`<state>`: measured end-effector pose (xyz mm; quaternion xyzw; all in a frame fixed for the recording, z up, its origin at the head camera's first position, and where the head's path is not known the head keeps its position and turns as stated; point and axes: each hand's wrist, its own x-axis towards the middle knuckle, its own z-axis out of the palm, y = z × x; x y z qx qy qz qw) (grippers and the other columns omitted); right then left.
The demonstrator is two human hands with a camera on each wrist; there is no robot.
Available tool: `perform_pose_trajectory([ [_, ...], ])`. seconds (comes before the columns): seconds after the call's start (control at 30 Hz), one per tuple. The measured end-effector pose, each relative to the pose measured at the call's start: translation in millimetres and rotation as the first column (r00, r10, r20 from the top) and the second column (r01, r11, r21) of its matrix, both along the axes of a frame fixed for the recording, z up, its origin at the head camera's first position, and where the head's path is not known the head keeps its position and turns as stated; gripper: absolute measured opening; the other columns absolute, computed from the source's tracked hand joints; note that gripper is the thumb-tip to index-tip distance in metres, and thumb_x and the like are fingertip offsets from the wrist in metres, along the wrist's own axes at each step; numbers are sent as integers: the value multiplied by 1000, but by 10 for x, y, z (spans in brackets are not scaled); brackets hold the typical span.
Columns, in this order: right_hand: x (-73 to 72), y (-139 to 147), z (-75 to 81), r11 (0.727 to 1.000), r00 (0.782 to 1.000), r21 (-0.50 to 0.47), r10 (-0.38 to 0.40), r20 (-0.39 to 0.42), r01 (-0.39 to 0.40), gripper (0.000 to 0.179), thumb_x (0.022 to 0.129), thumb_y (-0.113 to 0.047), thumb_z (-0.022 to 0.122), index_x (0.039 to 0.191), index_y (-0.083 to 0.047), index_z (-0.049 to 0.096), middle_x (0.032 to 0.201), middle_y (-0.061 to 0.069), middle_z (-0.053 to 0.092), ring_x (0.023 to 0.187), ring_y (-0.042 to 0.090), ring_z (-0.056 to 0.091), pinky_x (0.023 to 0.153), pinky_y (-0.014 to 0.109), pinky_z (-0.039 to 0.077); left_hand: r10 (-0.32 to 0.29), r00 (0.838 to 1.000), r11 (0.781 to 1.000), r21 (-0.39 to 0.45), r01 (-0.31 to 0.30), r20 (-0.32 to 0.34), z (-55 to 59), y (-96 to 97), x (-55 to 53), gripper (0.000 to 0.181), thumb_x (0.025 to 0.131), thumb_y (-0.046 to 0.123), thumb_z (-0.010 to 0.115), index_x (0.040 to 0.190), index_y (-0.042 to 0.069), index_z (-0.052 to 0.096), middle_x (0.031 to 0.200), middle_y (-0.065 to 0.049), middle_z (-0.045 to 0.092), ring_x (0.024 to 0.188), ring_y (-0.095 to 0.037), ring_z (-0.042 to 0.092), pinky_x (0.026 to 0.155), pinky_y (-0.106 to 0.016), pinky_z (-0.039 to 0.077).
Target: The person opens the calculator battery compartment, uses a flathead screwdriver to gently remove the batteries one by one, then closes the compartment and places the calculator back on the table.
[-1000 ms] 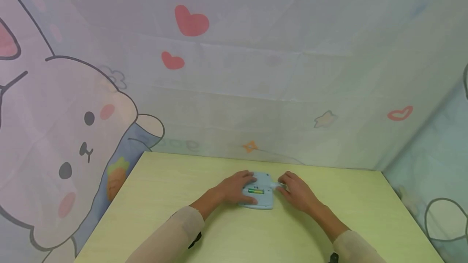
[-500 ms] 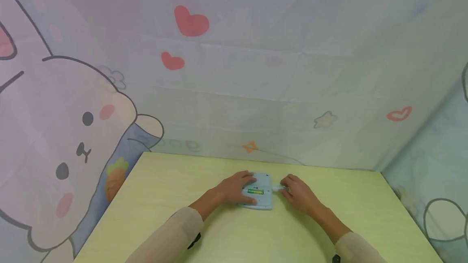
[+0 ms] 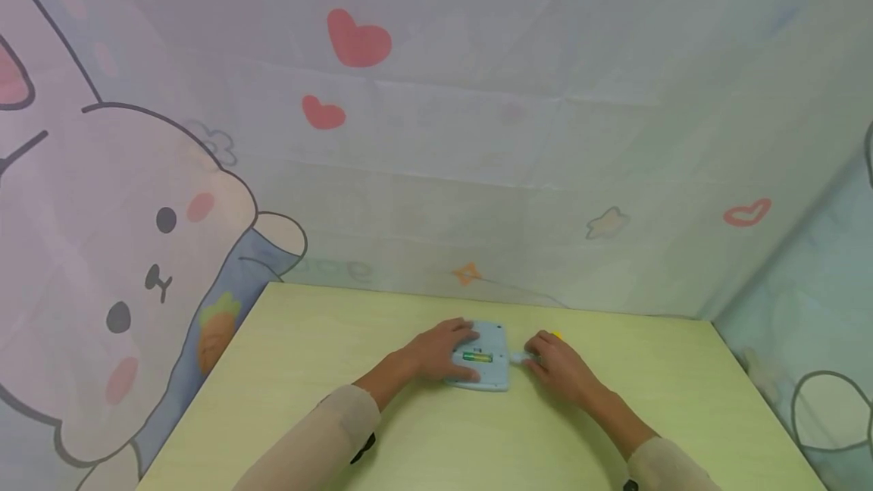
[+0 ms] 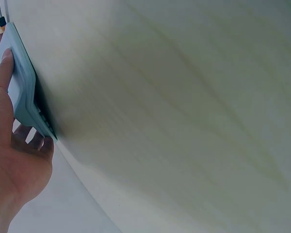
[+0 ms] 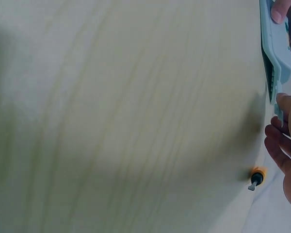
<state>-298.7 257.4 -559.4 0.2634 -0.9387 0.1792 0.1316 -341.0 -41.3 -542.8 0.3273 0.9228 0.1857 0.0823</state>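
A light-blue calculator (image 3: 492, 373) lies back side up on the table, a green-and-yellow battery (image 3: 477, 357) visible in its uncovered slot. My left hand (image 3: 436, 352) grips it from the left, thumb on the near part and fingers on the far part. In the left wrist view, the calculator (image 4: 23, 80) has a raised, wedge-shaped end. To its right, my right hand (image 3: 561, 366) pinches a small pale-blue battery cover (image 3: 520, 358) between thumb and fingers. The right wrist view shows the cover (image 5: 279, 112) at the thumb tip, beside the calculator's edge.
A small screwdriver (image 5: 256, 177) with an orange and black handle lies beyond my right hand; only its yellow end (image 3: 556, 335) shows in the head view. Around everything is the pale wooden table (image 3: 327, 332), backed by a printed cloth (image 3: 518, 135) with hearts and a rabbit.
My right hand has shifted slightly right and toward me with the battery cover. More of the screwdriver's yellow end now shows behind it. My left hand and the calculator stay in place.
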Motion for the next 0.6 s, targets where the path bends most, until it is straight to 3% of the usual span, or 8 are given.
perform_pose_trajectory([
  [0.4, 10, -11, -54, 1000, 1000, 16, 0, 4, 0, 18, 95, -14, 81, 108, -6, 71, 103, -1, 65, 96, 18, 63, 87, 41, 56, 2, 1000, 1000, -5, -2, -9, -10, 5, -3, 85, 90, 68, 73, 159, 25, 50, 171, 2, 34, 159, -22, 28, 122, -45, 35],
  [0.6, 17, -8, -59, 999, 998, 40, 26, -49, -24, 19, 93, -12, 83, 106, -5, 71, 103, 1, 65, 97, 20, 61, 86, 41, 56, 7, 1000, 1000, -10, -7, -1, -16, 10, 2, 84, 91, 68, 72, 160, 27, 50, 172, 3, 33, 159, -21, 27, 122, -46, 35],
])
